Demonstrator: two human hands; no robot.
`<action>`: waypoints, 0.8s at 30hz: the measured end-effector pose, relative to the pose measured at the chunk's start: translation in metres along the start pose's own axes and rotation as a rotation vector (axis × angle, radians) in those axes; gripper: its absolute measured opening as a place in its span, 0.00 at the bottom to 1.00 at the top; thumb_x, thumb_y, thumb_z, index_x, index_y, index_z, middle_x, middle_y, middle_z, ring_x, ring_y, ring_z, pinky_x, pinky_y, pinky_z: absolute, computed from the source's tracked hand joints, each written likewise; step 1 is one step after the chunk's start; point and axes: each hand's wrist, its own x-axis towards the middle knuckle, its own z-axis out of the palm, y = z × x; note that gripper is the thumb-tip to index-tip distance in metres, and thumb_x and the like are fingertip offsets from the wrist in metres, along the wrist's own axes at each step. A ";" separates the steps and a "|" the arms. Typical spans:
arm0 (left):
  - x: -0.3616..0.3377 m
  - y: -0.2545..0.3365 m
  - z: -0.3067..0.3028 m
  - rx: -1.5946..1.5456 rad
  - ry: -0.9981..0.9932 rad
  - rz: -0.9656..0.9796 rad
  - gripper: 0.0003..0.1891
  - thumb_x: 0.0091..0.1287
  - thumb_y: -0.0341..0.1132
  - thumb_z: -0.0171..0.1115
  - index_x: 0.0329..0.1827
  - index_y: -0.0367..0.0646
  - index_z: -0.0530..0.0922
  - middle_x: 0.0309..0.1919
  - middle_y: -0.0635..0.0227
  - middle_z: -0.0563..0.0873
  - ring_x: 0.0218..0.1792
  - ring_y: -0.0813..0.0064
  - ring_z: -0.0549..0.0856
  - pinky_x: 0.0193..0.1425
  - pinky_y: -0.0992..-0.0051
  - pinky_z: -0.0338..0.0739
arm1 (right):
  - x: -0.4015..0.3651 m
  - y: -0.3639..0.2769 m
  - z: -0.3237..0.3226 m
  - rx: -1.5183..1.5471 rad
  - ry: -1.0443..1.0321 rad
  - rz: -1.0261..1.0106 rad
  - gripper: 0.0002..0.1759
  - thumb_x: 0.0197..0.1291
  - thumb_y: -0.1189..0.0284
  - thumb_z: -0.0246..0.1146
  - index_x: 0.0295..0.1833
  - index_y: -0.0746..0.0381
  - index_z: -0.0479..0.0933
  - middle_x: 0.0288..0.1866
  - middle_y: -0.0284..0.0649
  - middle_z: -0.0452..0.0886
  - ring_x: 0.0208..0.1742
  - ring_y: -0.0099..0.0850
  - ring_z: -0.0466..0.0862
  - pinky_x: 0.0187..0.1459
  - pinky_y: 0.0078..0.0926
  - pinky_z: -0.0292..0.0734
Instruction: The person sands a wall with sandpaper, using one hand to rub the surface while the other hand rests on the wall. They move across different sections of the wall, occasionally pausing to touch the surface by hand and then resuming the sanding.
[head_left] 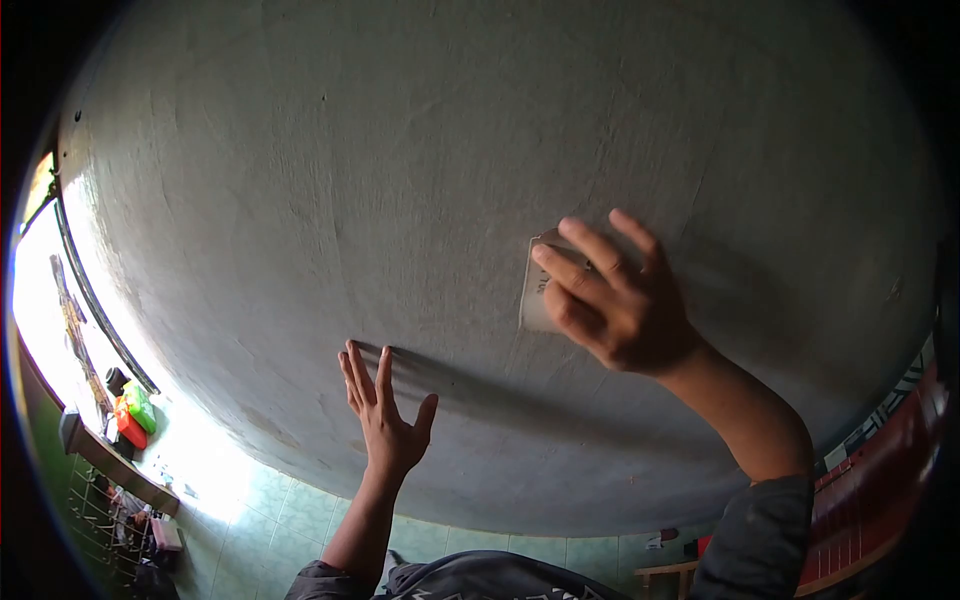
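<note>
A grey plastered wall [430, 200] with faint vertical ridges fills most of the view. Against it lies a pale, straight-edged piece of sandpaper [535, 300] with dark printed letters on its back. My right hand [625, 305] covers the sheet's right side, with bent fingers holding it at the wall; part of the sheet is hidden under them. Lower and to the left, my left hand [388, 415] is open, its fingers stretched upward and thumb apart. Its fingertips appear to rest on the wall, and nothing is in it.
A bright window [50, 300] is at the far left. Below it stand green and orange bags [135, 412] and a wire rack [105, 510] with things in it. Pale green floor tiles [270, 520] run along the wall's foot. Red furniture [880, 490] stands at the right.
</note>
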 end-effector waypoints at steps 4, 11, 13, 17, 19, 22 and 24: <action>-0.001 -0.001 0.000 -0.003 -0.007 0.001 0.52 0.59 0.38 0.78 0.86 0.53 0.57 0.87 0.42 0.44 0.86 0.36 0.43 0.82 0.35 0.46 | -0.003 0.004 -0.004 -0.018 -0.006 0.042 0.08 0.71 0.62 0.67 0.43 0.51 0.77 0.60 0.35 0.86 0.72 0.37 0.78 0.75 0.58 0.64; -0.002 -0.005 0.000 0.009 -0.013 0.007 0.52 0.59 0.38 0.78 0.86 0.53 0.58 0.87 0.42 0.45 0.86 0.36 0.43 0.83 0.36 0.46 | -0.006 0.011 -0.006 -0.026 0.029 0.070 0.08 0.71 0.61 0.66 0.43 0.51 0.77 0.60 0.35 0.86 0.70 0.39 0.80 0.76 0.57 0.63; -0.002 -0.004 -0.001 0.006 -0.019 0.003 0.51 0.59 0.38 0.78 0.86 0.53 0.58 0.87 0.42 0.45 0.86 0.35 0.43 0.83 0.36 0.46 | -0.005 0.012 -0.006 -0.027 0.034 0.098 0.08 0.71 0.61 0.66 0.43 0.51 0.77 0.59 0.34 0.87 0.70 0.39 0.81 0.76 0.57 0.63; -0.003 -0.007 0.001 0.012 -0.012 0.015 0.51 0.59 0.39 0.78 0.86 0.52 0.58 0.87 0.42 0.45 0.86 0.35 0.43 0.83 0.36 0.46 | -0.013 -0.007 0.005 0.032 -0.026 -0.047 0.08 0.70 0.61 0.68 0.42 0.51 0.77 0.59 0.33 0.87 0.70 0.39 0.80 0.76 0.56 0.62; -0.003 -0.008 0.002 0.018 -0.011 0.019 0.51 0.60 0.39 0.78 0.86 0.51 0.58 0.87 0.41 0.45 0.86 0.35 0.43 0.83 0.36 0.46 | -0.005 0.011 -0.003 -0.020 0.023 0.057 0.09 0.70 0.60 0.67 0.42 0.51 0.76 0.60 0.31 0.87 0.71 0.38 0.79 0.76 0.56 0.63; -0.004 -0.007 0.002 0.010 -0.019 0.012 0.51 0.60 0.39 0.77 0.86 0.51 0.57 0.87 0.41 0.45 0.86 0.35 0.43 0.83 0.36 0.46 | -0.007 0.008 0.000 -0.011 -0.018 0.020 0.09 0.72 0.59 0.67 0.43 0.50 0.76 0.62 0.30 0.85 0.72 0.37 0.78 0.76 0.55 0.63; -0.003 -0.007 0.001 -0.001 -0.016 0.024 0.51 0.61 0.41 0.77 0.86 0.52 0.56 0.87 0.42 0.44 0.86 0.35 0.42 0.83 0.36 0.45 | -0.019 -0.010 0.011 0.077 -0.093 -0.076 0.10 0.73 0.59 0.66 0.44 0.51 0.76 0.69 0.35 0.83 0.75 0.41 0.75 0.77 0.56 0.62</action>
